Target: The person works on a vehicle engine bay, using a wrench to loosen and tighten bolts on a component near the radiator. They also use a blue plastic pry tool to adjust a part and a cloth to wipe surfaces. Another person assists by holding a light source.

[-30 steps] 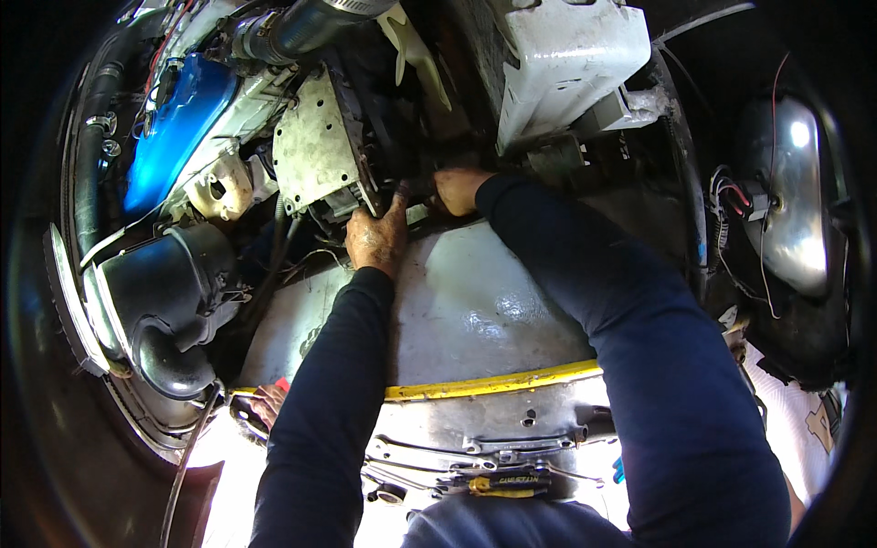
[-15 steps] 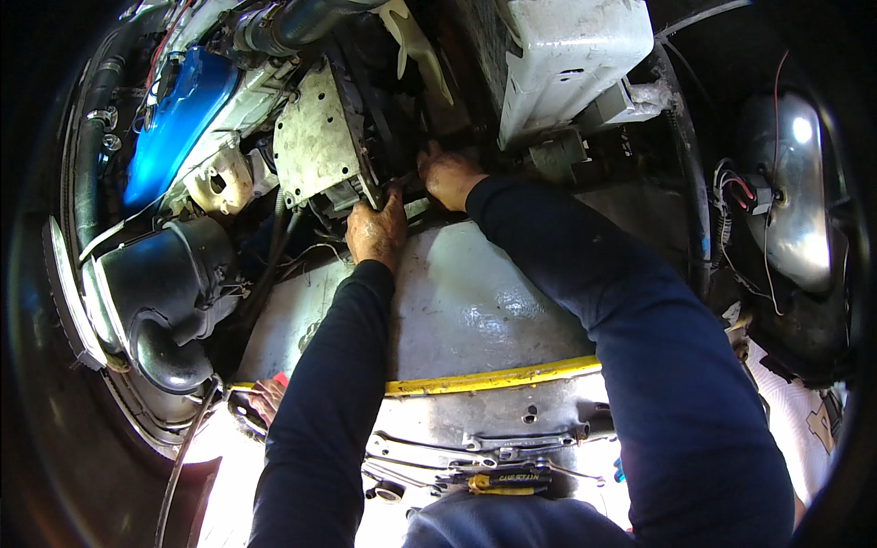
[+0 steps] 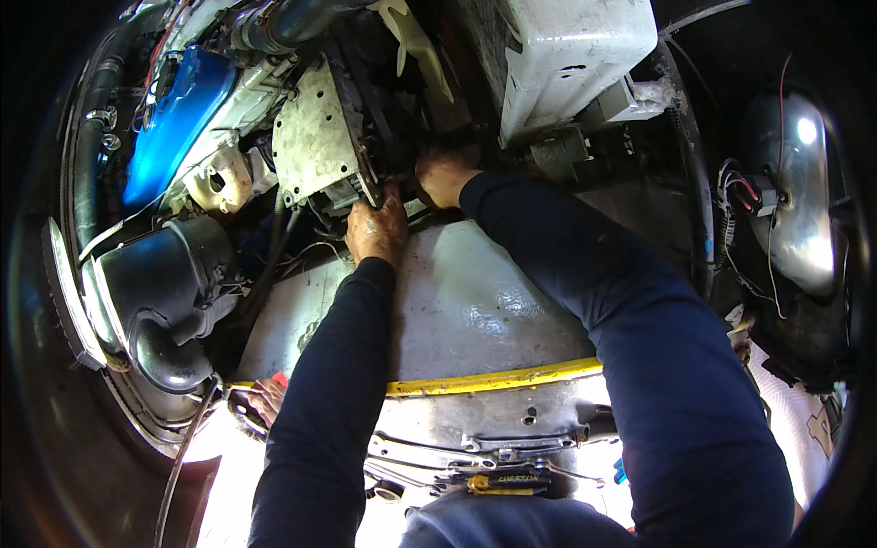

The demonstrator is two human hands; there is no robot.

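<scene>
My left hand (image 3: 376, 226) is at the lower corner of a pale, worn metal plate (image 3: 315, 137) with holes along its edge. Its fingers look curled around something at that corner, which the hand itself hides. To the right, my right hand (image 3: 445, 178) reaches into the dark gap beyond the plate. Shadow hides its fingertips and whatever they touch. Below both hands lies a smooth grey metal panel (image 3: 484, 292) with a yellow front edge (image 3: 493, 376); my forearms in dark blue sleeves stretch over it.
At the left are a blue metal cover (image 3: 183, 128) and a black canister with an elbow pipe (image 3: 169, 292). A white box-shaped bracket (image 3: 580, 64) and a shiny tank (image 3: 804, 201) stand right. Another person's hand (image 3: 268, 399) rests by the yellow edge; several wrenches (image 3: 521, 446) lie nearer.
My right hand has shifted slightly left and turned, its fingers now deeper in shadow. My left hand stays in nearly the same place.
</scene>
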